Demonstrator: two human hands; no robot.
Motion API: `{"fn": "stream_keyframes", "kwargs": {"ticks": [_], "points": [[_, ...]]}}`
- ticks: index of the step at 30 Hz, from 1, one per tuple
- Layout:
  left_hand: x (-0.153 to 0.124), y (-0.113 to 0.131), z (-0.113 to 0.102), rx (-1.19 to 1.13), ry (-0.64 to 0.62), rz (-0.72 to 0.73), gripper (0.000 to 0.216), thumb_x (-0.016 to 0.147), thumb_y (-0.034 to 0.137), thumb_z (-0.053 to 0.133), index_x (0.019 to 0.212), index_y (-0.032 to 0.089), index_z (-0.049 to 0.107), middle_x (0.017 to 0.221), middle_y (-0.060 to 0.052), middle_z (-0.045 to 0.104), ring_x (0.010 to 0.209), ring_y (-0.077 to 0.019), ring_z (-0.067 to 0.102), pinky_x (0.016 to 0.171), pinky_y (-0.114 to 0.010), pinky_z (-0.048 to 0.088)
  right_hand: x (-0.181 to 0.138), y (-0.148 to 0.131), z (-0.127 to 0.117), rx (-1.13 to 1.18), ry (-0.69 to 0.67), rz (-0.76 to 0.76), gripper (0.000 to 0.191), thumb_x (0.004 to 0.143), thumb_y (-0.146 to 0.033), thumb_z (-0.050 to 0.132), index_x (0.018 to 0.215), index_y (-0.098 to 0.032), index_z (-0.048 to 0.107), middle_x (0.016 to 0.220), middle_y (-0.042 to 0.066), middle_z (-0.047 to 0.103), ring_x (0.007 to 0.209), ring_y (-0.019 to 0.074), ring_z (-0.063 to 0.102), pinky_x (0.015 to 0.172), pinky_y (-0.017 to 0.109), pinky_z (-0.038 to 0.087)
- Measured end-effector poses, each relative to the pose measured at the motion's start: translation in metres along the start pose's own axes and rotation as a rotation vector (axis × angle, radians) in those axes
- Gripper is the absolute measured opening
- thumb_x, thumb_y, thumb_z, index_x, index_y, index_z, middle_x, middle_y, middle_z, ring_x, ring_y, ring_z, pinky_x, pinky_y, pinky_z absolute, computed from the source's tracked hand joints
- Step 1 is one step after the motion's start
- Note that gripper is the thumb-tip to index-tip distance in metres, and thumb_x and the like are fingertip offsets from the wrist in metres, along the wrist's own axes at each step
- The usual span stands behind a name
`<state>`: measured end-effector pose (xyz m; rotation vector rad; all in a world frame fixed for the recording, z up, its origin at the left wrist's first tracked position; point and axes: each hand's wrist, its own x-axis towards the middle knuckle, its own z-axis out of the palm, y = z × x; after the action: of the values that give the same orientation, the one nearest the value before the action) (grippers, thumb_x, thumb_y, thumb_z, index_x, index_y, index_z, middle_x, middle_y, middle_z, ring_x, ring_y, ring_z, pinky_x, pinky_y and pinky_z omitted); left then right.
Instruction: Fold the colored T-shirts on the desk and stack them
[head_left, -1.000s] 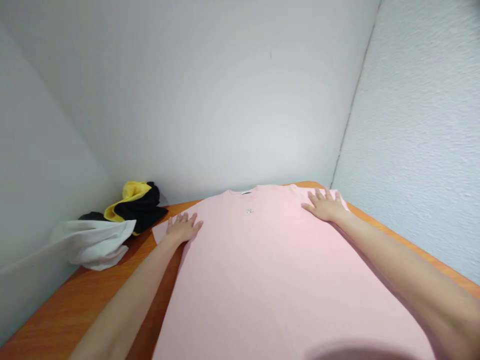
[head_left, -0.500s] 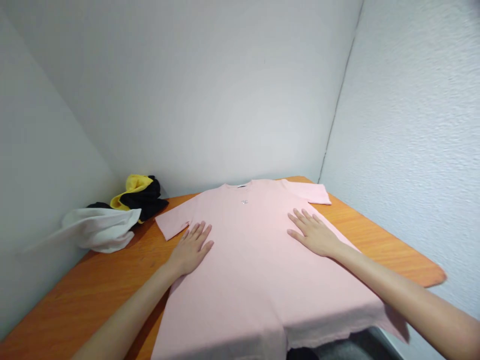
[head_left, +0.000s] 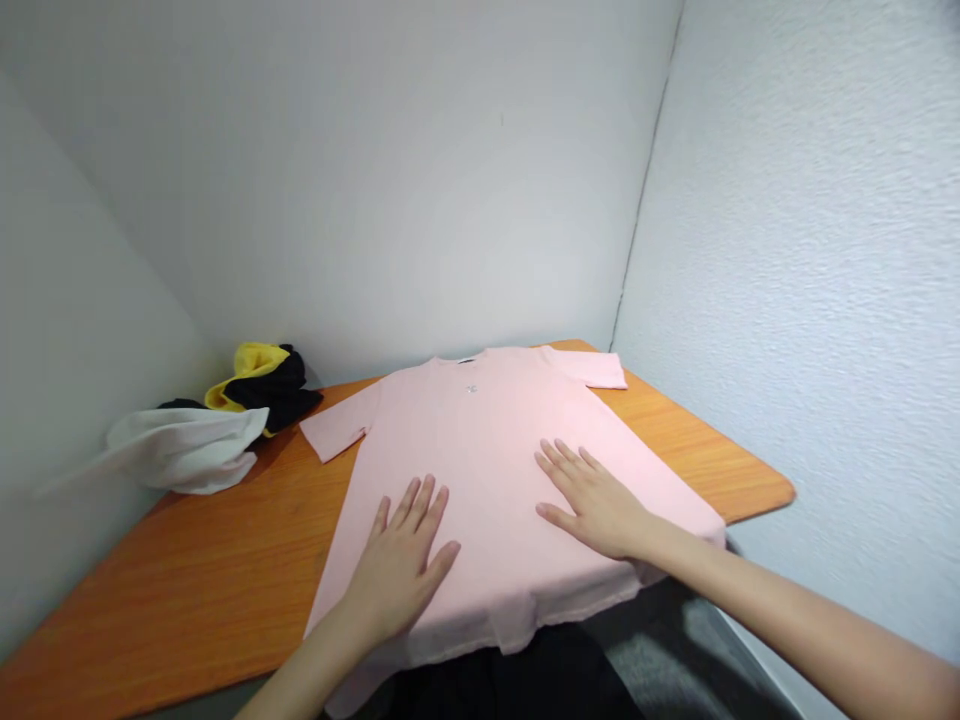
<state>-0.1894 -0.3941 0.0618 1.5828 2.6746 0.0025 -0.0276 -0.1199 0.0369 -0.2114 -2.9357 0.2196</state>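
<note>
A pink T-shirt (head_left: 480, 450) lies spread out on the wooden table, its collar toward the back wall and both short sleeves out to the sides. A small emblem sits below its neckline. Its hem hangs over the table's front edge. My left hand (head_left: 401, 565) rests flat on the lower left part of the shirt, fingers spread. On the lower right part lies my right hand (head_left: 592, 500), also flat with fingers outstretched. Neither hand grips the fabric.
The wooden table (head_left: 210, 590) stands in a corner against pale walls. At its left back lie a crumpled white cloth (head_left: 187, 445) and a bundle of yellow and black cloth (head_left: 262, 385). Dark clothing (head_left: 517, 680) shows below the front edge.
Both hands have moved down the shirt toward the hem, staying flat and open. The view has shifted, and more of the hem and the table's front edge shows.
</note>
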Motion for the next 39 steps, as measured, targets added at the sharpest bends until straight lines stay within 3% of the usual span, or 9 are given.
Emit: {"fn": "stream_keyframes", "kwargs": {"ticks": [7,11,16,21,25,28,31,34,39], "points": [[0.007,-0.007,0.004,0.026,0.041,0.027,0.064,0.098,0.056,0.026,0.153,0.024,0.020,0.160,-0.006,0.014,0.148,-0.0266,0.012,0.117,-0.057,0.017,-0.013,0.016,-0.011,-0.004,0.022,-0.019,0.071,0.098,-0.059,0.032,0.150,-0.011,0.032,0.155,0.014,0.025,0.144,0.0265,0.019,0.117,0.045,0.023],[-0.004,0.007,-0.005,0.034,0.209,0.073,0.057,0.099,0.045,0.034,0.150,0.020,0.030,0.158,-0.010,0.025,0.147,-0.0314,0.017,0.115,-0.061,0.021,-0.057,0.048,-0.038,-0.078,0.212,0.122,0.049,0.099,-0.048,0.035,0.124,-0.012,0.057,0.132,0.018,0.053,0.123,0.0293,0.049,0.101,0.043,0.041],[-0.027,0.079,-0.024,-0.219,0.368,0.356,0.054,0.096,0.028,0.045,0.147,0.020,0.029,0.151,-0.012,0.038,0.138,-0.0228,0.037,0.110,-0.041,0.040,-0.136,0.085,-0.063,-0.083,0.113,0.520,0.041,0.095,-0.047,0.037,0.071,-0.020,0.056,0.071,0.006,0.062,0.066,0.0220,0.058,0.061,0.034,0.040],[-0.010,0.188,0.012,-0.562,0.282,0.549,0.037,0.086,0.026,0.057,0.122,0.019,0.050,0.123,-0.010,0.058,0.114,-0.0239,0.055,0.098,-0.040,0.050,-0.169,0.095,-0.026,0.497,-0.046,0.575,0.045,0.078,-0.064,0.054,0.073,-0.020,0.059,0.073,0.005,0.063,0.071,0.0222,0.058,0.064,0.031,0.042],[0.024,0.264,0.055,-0.623,0.253,0.410,0.066,0.073,0.055,0.067,0.121,0.013,0.052,0.119,-0.019,0.057,0.110,-0.0368,0.054,0.091,-0.053,0.051,-0.156,0.074,-0.023,0.961,-0.038,0.607,0.050,0.073,-0.068,0.057,0.073,-0.018,0.057,0.068,0.003,0.059,0.063,0.0177,0.054,0.057,0.027,0.039],[0.042,0.292,0.055,-0.625,0.260,0.301,0.100,0.064,0.073,0.067,0.136,0.008,0.041,0.137,-0.028,0.042,0.123,-0.0450,0.043,0.097,-0.057,0.046,-0.145,0.047,-0.053,1.220,-0.044,0.612,0.047,0.080,-0.064,0.057,0.070,-0.019,0.054,0.061,-0.001,0.051,0.056,0.0135,0.047,0.053,0.025,0.036],[0.052,0.293,0.026,-0.618,0.218,0.233,0.063,0.084,0.045,0.055,0.136,0.013,0.040,0.131,-0.025,0.048,0.116,-0.0386,0.050,0.091,-0.054,0.048,-0.129,0.042,-0.089,1.240,-0.083,0.567,0.047,0.083,-0.064,0.056,0.068,-0.019,0.054,0.061,0.000,0.052,0.057,0.0134,0.048,0.057,0.025,0.040],[0.057,0.283,-0.005,-0.686,0.150,0.233,0.034,0.083,0.028,0.050,0.116,0.022,0.052,0.104,-0.014,0.059,0.092,-0.0289,0.059,0.075,-0.045,0.050,-0.090,0.085,-0.107,1.020,-0.041,0.514,0.052,0.084,-0.068,0.051,0.072,-0.018,0.059,0.065,0.003,0.057,0.061,0.0158,0.053,0.060,0.026,0.042],[0.053,0.275,-0.019,-0.741,0.011,0.070,0.022,0.084,0.045,0.049,0.094,0.028,0.058,0.092,-0.013,0.062,0.088,-0.0306,0.060,0.070,-0.047,0.045,0.016,0.210,-0.083,0.256,0.173,0.696,0.040,0.089,-0.050,0.047,0.088,-0.016,0.067,0.087,0.012,0.068,0.082,0.0236,0.061,0.072,0.031,0.044]]}}
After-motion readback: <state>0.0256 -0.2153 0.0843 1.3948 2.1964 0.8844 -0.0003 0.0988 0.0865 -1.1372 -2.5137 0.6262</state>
